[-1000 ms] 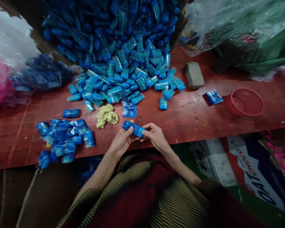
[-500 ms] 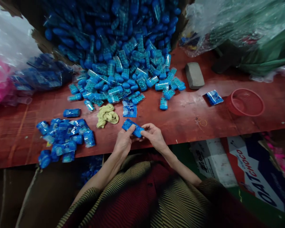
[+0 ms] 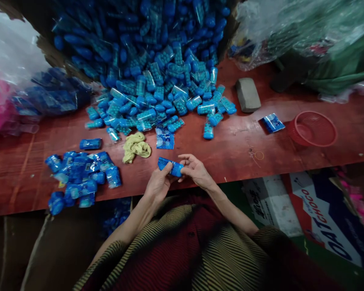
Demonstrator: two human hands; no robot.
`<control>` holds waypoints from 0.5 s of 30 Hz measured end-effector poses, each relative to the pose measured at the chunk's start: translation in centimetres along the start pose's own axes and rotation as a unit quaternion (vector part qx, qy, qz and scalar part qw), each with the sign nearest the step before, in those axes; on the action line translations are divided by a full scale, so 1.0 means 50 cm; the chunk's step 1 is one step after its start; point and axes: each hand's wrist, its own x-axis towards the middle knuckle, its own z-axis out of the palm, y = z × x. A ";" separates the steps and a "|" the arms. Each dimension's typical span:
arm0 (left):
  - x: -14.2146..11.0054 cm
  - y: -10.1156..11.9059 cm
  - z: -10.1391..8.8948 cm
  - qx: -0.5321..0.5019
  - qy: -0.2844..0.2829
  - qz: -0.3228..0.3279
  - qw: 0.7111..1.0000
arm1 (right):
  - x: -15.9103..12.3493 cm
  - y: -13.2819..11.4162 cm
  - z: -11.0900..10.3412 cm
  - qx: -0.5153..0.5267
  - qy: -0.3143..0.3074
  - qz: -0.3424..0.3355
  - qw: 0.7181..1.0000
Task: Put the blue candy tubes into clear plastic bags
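Observation:
My left hand [image 3: 157, 184] and my right hand [image 3: 195, 171] both grip one small blue wrapped tube [image 3: 170, 166] over the front edge of the red table [image 3: 291, 149]. The left fingers pinch its left end; the right fingers close round its right end. Just beyond lie a flat blue label sleeve [image 3: 165, 138] and a crumpled yellow cloth [image 3: 136, 147]. A big heap of clear tubes with blue beads [image 3: 157, 81] spills from the back. A pile of wrapped blue tubes [image 3: 79, 176] lies at front left.
A grey block [image 3: 248, 94] and a red mesh basket [image 3: 312, 129] sit at the right, with another blue sleeve [image 3: 272, 123] between them. Plastic bags stand at back left and back right. A printed carton [image 3: 318, 218] lies below the table edge.
The tube has turned a little in my hands, and my right fingers have shifted their hold on its right end. Nothing else on the table moved.

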 end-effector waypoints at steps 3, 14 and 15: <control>-0.005 0.009 -0.001 0.022 0.005 -0.051 0.998 | 0.004 -0.009 -0.009 -0.001 -0.027 -0.005 1.000; -0.012 0.008 0.014 0.021 -0.036 0.001 0.999 | -0.001 -0.012 -0.012 -0.037 -0.062 -0.008 0.997; -0.013 0.004 0.017 0.014 -0.030 0.007 0.999 | -0.003 -0.010 -0.010 -0.037 -0.058 -0.006 0.998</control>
